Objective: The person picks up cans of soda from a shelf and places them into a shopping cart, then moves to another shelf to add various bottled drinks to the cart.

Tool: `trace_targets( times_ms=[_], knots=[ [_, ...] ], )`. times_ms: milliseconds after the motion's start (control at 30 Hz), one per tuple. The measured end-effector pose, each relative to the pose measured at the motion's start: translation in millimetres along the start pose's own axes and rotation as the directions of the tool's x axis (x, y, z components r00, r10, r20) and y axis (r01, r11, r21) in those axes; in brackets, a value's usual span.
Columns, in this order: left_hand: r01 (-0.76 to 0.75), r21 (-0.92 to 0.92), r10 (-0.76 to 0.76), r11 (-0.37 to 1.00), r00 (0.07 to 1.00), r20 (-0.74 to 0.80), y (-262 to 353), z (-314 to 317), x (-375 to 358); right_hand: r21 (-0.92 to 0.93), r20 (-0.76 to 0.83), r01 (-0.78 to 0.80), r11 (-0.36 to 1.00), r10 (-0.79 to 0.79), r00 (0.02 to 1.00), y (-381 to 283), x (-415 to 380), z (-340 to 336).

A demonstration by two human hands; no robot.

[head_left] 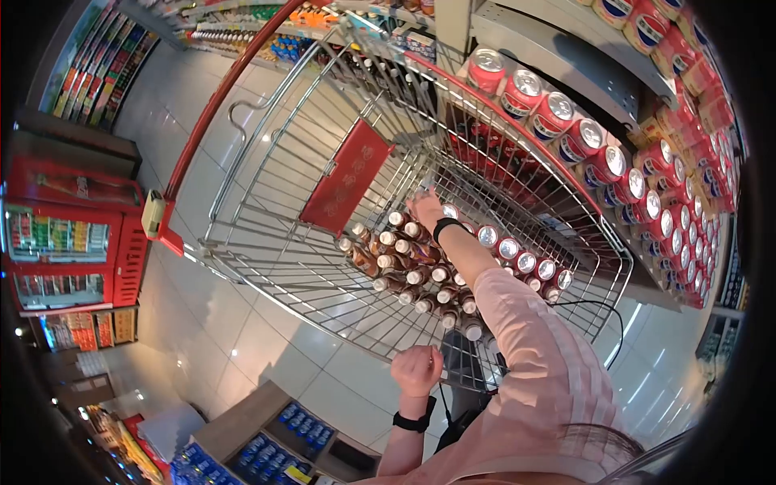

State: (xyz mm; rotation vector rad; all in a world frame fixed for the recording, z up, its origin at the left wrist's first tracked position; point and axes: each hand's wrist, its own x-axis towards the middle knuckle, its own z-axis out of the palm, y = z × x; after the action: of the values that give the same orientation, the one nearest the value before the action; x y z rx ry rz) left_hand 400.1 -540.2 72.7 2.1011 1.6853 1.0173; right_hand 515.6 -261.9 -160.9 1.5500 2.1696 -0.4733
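Note:
A metal shopping cart (275,275) with a red handle holds several white-capped bottles of dark drink (412,250) and a row of cans (508,248). One of my hands, my right hand (425,208), reaches down into the cart at the upper end of the bottles, beside the cans. Its fingers are bent, and what they hold, if anything, is hidden. My left hand (416,369) is a closed fist just outside the cart's near side, with nothing visible in it. Both wrists wear black bands.
Stacked red and blue cans (582,139) line the right side, next to the cart. Red drink coolers (61,234) stand at the left. Blue cans sit in a wooden display (242,416) at the lower left. Tiled floor (283,335) shows around the cart.

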Motion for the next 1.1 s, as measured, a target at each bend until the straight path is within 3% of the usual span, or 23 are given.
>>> trace_targets(
  times_ms=[67, 100, 133, 200, 333, 400, 433, 533, 600, 667, 733, 800, 867, 933, 1000, 1033, 1100],
  knots=[
    [-0.015, 0.015, 0.015, 1.0, 1.0, -0.004, -2, 4, -4, -0.068, -0.078, -0.003, 0.998, -0.003, 0.997, 3, -18, -6],
    [-0.015, 0.042, 0.014, 0.999, 1.0, 0.012, -1, 5, -6, 0.149, -0.139, -0.035, 0.988, 0.056, 0.989, 4, -22, -8],
    [-0.019, 0.068, 0.017, 0.997, 1.0, 0.024, -2, 6, -6, 0.163, -0.183, -0.037, 0.986, 0.067, 0.981, 6, -29, -10],
    [-0.025, 0.1, 0.023, 0.995, 0.999, 0.024, -2, 7, -6, 0.254, -0.101, 0.0, 0.967, 0.027, 0.995, 16, -53, -29],
    [-0.05, 0.165, 0.045, 0.985, 0.998, 0.033, 1, 8, -4, 0.449, -0.103, 0.117, 0.886, -0.078, 0.992, 53, -119, -81],
    [-0.049, 0.204, 0.038, 0.978, 0.998, 0.057, 0, 8, -8, 0.573, -0.326, 0.302, 0.762, -0.127, 0.937, 85, -150, -85],
    [-0.039, 0.214, 0.025, 0.976, 0.997, 0.067, -3, 10, -10, 0.518, -0.495, 0.411, 0.75, -0.129, 0.859, 100, -167, -84],
    [-0.002, 0.266, -0.025, 0.964, 0.995, 0.098, 0, 14, -8, 0.59, -0.523, 0.326, 0.739, 0.042, 0.851, 145, -234, -98],
    [0.026, 0.339, -0.072, 0.941, 0.989, 0.125, 5, 16, -6, 0.583, -0.628, 0.348, 0.734, 0.135, 0.767, 175, -294, -115],
    [0.034, 0.436, -0.117, 0.899, 0.979, 0.165, 4, 15, -9, 0.628, -0.623, 0.256, 0.735, 0.277, 0.732, 206, -353, -132],
    [0.033, 0.458, -0.133, 0.888, 0.973, 0.188, -2, 19, -10, 0.634, -0.668, 0.147, 0.759, 0.442, 0.598, 245, -398, -132],
    [0.034, 0.473, -0.151, 0.88, 0.966, 0.21, -3, 18, -11, 0.665, -0.634, -0.063, 0.744, 0.607, 0.479, 286, -443, -138],
    [0.03, 0.478, -0.16, 0.878, 0.959, 0.234, 0, 18, -11, 0.546, -0.659, -0.399, 0.737, 0.671, 0.338, 336, -469, -121],
    [0.045, 0.489, -0.185, 0.871, 0.953, 0.242, 3, 17, -10, 0.406, -0.731, -0.584, 0.703, 0.633, 0.253, 369, -494, -100],
    [0.057, 0.52, -0.217, 0.852, 0.943, 0.252, 3, 19, -10, 0.415, -0.658, -0.663, 0.623, 0.708, 0.254, 391, -509, -84],
    [0.081, 0.513, -0.243, 0.854, 0.935, 0.258, 4, 18, -10, 0.447, -0.535, -0.673, 0.59, 0.779, 0.328, 402, -512, -80],
    [0.086, 0.511, -0.249, 0.855, 0.933, 0.26, 5, 17, -9, 0.481, -0.474, -0.623, 0.617, 0.781, 0.407, 411, -519, -71]
  ],
)
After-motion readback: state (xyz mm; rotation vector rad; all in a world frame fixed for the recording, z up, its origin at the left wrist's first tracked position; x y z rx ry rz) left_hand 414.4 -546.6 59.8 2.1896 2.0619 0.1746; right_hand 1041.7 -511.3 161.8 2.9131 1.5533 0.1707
